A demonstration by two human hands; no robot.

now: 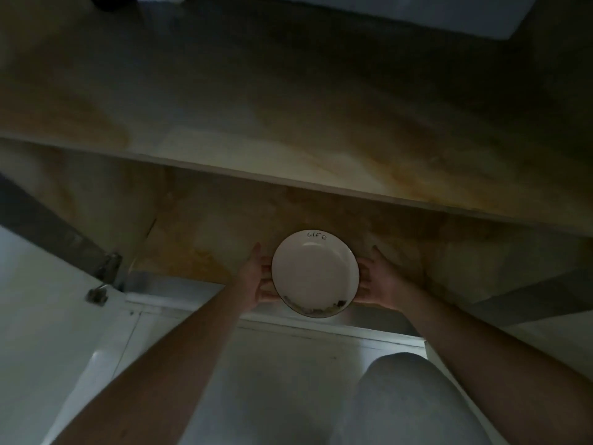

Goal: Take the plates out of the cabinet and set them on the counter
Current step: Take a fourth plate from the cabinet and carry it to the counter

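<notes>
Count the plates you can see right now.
1: a white plate between the left hand and right hand, inside the open cabinet. Others may be hidden in shadow.

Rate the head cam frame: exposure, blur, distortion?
Head view: underexposed and dim overall; the white plate is the brightest thing, its "life" lettering still legible. The shelf edge bows from wide-angle distortion. Both hands, left hand and right hand, look soft and noisy, fingers hard to resolve.
</notes>
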